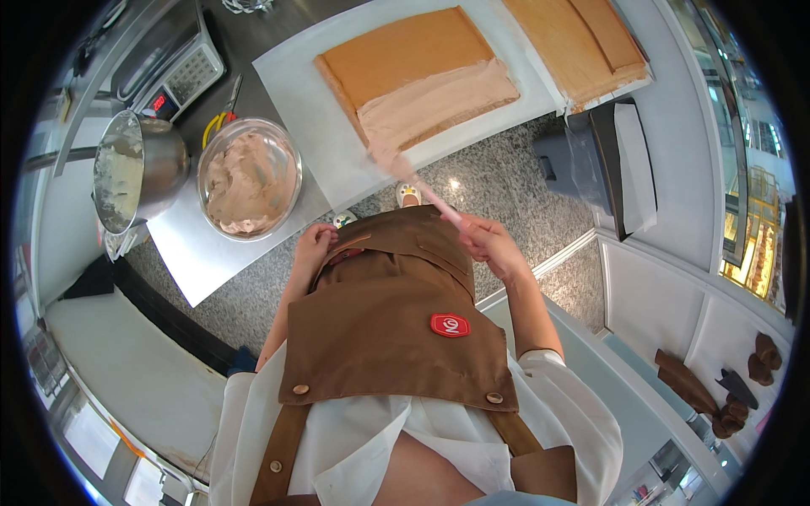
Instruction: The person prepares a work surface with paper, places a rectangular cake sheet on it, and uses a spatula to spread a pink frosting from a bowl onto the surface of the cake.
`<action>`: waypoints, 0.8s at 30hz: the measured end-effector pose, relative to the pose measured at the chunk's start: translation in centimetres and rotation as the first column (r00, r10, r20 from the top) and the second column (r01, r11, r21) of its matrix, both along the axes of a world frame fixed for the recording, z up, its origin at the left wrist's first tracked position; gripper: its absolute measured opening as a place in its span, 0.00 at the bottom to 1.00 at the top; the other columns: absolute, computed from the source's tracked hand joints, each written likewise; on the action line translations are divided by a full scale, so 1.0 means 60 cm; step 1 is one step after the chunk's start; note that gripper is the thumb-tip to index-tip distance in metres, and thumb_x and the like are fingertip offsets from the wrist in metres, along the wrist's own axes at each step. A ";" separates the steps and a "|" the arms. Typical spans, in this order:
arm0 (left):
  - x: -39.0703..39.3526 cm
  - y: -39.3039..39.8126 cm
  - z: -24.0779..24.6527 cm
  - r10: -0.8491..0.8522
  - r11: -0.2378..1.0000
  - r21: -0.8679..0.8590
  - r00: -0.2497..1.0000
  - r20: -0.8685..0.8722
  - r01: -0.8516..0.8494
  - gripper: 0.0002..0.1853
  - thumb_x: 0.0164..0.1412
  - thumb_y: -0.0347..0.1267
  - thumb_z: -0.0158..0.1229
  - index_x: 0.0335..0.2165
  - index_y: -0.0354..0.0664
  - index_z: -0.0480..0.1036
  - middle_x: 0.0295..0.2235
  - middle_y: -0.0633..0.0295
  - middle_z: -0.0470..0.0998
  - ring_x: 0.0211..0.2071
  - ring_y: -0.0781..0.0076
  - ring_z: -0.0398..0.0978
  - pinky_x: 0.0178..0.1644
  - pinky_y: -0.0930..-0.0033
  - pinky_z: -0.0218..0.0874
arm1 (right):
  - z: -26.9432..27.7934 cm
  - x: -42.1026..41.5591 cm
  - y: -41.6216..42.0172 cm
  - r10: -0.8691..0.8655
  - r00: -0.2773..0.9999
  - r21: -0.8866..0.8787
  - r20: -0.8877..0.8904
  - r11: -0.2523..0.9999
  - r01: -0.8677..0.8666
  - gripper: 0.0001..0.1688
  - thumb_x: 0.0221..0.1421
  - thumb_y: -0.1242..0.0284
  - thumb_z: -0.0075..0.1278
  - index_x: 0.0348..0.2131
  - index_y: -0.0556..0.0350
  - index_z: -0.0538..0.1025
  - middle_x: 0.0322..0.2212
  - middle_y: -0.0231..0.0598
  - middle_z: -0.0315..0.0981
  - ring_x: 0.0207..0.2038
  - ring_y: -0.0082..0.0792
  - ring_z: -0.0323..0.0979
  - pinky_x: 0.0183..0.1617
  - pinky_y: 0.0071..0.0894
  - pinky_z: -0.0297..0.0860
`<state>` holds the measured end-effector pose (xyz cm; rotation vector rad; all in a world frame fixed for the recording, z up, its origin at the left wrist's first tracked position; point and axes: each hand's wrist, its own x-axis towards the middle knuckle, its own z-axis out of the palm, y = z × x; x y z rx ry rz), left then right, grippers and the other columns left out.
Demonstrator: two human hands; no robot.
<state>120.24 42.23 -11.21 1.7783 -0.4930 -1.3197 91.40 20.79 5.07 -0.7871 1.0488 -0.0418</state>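
Observation:
My right hand (492, 245) grips the pink handle of a spatula (443, 205), whose blurred, cream-coated blade points up and left towards a sheet of sponge cake (408, 57). Pinkish-brown cream (436, 104) covers the near strip of that sheet; its far part is bare golden brown. White baking paper (304, 107) lies under the cake. My left hand (315, 246), fingers curled and holding nothing I can see, rests beside the brown apron (398, 278). A clear bowl (297, 180) of the same cream stands to the left.
Left of the clear bowl, a steel mixing bowl (168, 167) tilts with pale cream inside. Yellow-handled scissors (218, 120) lie near a digital scale (190, 73). More sponge sheets (557, 44) sit at the upper right, above a grey bin (576, 171).

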 end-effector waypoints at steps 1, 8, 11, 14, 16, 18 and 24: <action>-0.001 -0.001 0.003 -0.002 1.000 0.004 1.000 0.002 0.002 0.09 0.61 0.25 0.46 0.37 0.33 0.70 0.32 0.56 0.76 0.34 0.72 0.76 0.41 0.72 0.68 | -0.001 -0.002 -0.005 -0.055 0.998 -0.020 0.028 0.998 0.056 0.18 0.61 0.67 0.43 0.48 0.54 0.73 0.16 0.18 0.54 0.15 0.11 0.46 0.17 0.12 0.42; -0.003 -0.004 0.001 0.006 1.000 0.008 1.000 0.026 -0.007 0.09 0.61 0.25 0.46 0.37 0.33 0.70 0.32 0.56 0.76 0.34 0.72 0.76 0.41 0.72 0.68 | -0.051 0.023 -0.066 -0.072 0.987 -0.679 -0.145 0.733 -0.046 0.19 0.61 0.68 0.43 0.48 0.58 0.72 0.17 0.22 0.56 0.17 0.15 0.54 0.20 0.16 0.52; -0.007 0.000 0.000 0.044 0.999 -0.005 0.999 0.014 -0.044 0.08 0.61 0.25 0.46 0.37 0.33 0.70 0.31 0.56 0.76 0.34 0.72 0.76 0.41 0.72 0.68 | -0.033 0.074 -0.075 -0.003 0.930 -0.830 -0.366 0.453 -0.325 0.17 0.57 0.68 0.47 0.46 0.54 0.73 0.22 0.36 0.71 0.21 0.34 0.66 0.27 0.34 0.64; -0.015 -0.004 0.011 0.074 0.997 -0.001 0.997 0.007 -0.074 0.08 0.61 0.25 0.46 0.37 0.33 0.70 0.31 0.56 0.76 0.34 0.72 0.76 0.40 0.72 0.68 | -0.052 0.102 -0.067 -0.019 0.885 -0.874 -0.466 0.163 -0.457 0.16 0.54 0.70 0.48 0.45 0.45 0.75 0.23 0.40 0.69 0.24 0.43 0.69 0.28 0.40 0.66; -0.018 -0.005 0.017 0.087 0.996 0.009 0.996 0.024 -0.087 0.08 0.61 0.25 0.46 0.37 0.33 0.70 0.31 0.56 0.76 0.34 0.72 0.76 0.40 0.72 0.69 | -0.053 0.107 -0.067 -0.009 0.845 -0.843 -0.535 0.075 -0.533 0.17 0.53 0.71 0.49 0.45 0.44 0.74 0.23 0.39 0.67 0.24 0.44 0.69 0.28 0.41 0.66; -0.021 -0.002 0.021 0.116 0.993 0.004 0.993 0.021 -0.116 0.08 0.61 0.25 0.46 0.37 0.33 0.70 0.31 0.56 0.76 0.33 0.72 0.76 0.40 0.72 0.69 | -0.054 0.090 -0.063 0.014 0.819 -0.818 -0.574 0.045 -0.574 0.19 0.51 0.72 0.50 0.45 0.42 0.74 0.22 0.38 0.65 0.25 0.44 0.69 0.28 0.42 0.66; -0.030 0.012 0.007 0.185 0.983 -0.011 0.983 0.023 -0.185 0.08 0.61 0.25 0.46 0.36 0.33 0.70 0.31 0.56 0.76 0.33 0.72 0.76 0.40 0.73 0.68 | 0.009 -0.010 -0.106 0.066 0.781 -0.784 -0.621 -0.052 -0.619 0.20 0.49 0.75 0.51 0.44 0.41 0.76 0.23 0.36 0.65 0.25 0.42 0.68 0.27 0.40 0.65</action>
